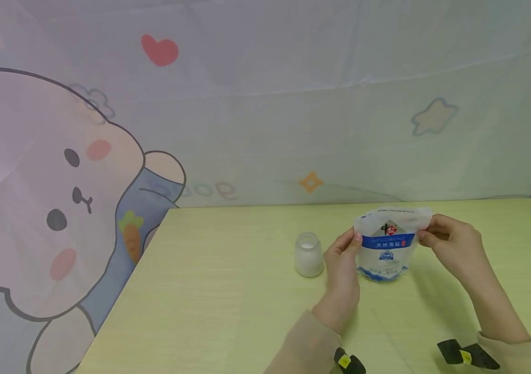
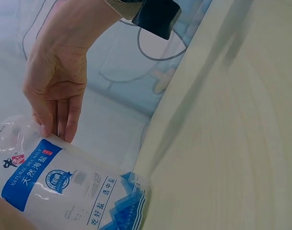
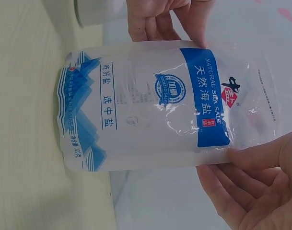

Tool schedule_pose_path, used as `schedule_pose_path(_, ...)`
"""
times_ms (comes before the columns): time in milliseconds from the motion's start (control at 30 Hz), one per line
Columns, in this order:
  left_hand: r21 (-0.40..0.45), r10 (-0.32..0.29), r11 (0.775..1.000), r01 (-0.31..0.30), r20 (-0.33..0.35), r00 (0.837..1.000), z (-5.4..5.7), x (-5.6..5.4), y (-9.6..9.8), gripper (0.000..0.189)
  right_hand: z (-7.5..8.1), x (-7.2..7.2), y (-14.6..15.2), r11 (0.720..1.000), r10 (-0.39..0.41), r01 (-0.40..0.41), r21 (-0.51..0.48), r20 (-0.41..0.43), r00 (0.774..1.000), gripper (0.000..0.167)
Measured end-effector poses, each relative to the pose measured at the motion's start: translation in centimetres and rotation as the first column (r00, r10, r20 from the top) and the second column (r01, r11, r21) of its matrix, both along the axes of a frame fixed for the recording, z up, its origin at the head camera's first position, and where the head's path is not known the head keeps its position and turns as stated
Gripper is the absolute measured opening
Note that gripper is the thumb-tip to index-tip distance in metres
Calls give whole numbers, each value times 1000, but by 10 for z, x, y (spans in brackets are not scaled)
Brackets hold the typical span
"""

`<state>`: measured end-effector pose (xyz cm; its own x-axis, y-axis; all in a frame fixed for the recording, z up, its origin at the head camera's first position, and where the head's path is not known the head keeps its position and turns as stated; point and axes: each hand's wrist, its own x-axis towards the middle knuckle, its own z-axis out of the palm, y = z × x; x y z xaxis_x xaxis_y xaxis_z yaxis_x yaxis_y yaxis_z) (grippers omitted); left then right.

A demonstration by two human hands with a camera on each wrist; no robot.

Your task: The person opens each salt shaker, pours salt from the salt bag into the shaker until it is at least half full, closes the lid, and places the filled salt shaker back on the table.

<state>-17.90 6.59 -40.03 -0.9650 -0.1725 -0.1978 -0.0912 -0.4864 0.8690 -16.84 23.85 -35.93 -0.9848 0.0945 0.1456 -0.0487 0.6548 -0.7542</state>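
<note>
A white and blue bag of sea salt (image 1: pixel 385 259) stands upright at the table, held between both hands. My left hand (image 1: pixel 343 265) pinches its left edge between thumb and fingers. On the opposite edge, near the top, my right hand (image 1: pixel 454 246) pinches the bag with thumb and curled fingers. The right wrist view shows the salt bag (image 3: pixel 146 108) from the front, with its blue band and iodized-salt seal. Just left of the left hand stands a small glass jar (image 1: pixel 309 255) filled with something white.
The pale yellow wooden table (image 1: pixel 209 280) reaches back to a hanging cloth backdrop (image 1: pixel 265 119) printed with a bear, a heart and stars. Dark straps with yellow marks (image 1: pixel 466 357) sit at both wrists.
</note>
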Motion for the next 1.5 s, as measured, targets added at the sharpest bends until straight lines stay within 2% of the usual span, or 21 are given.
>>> schedule_pose_path(333, -18, -9, 1000, 9, -12, 1000, -2, 0, 1, 19, 0, 1, 1, 1000, 6, -6, -2, 11, 1000, 24)
schedule_pose_path(767, -16, -29, 999, 28, -31, 999, 3, 3, -2, 21, 0, 1, 2, 1000, 5, -5, 26, 10, 1000, 24)
schedule_pose_path(1500, -13, 2, 1000, -3, -37, 999, 2, 0, 0, 21, -3, 0, 4, 998, 7, -6, 63, -21, 1000, 23)
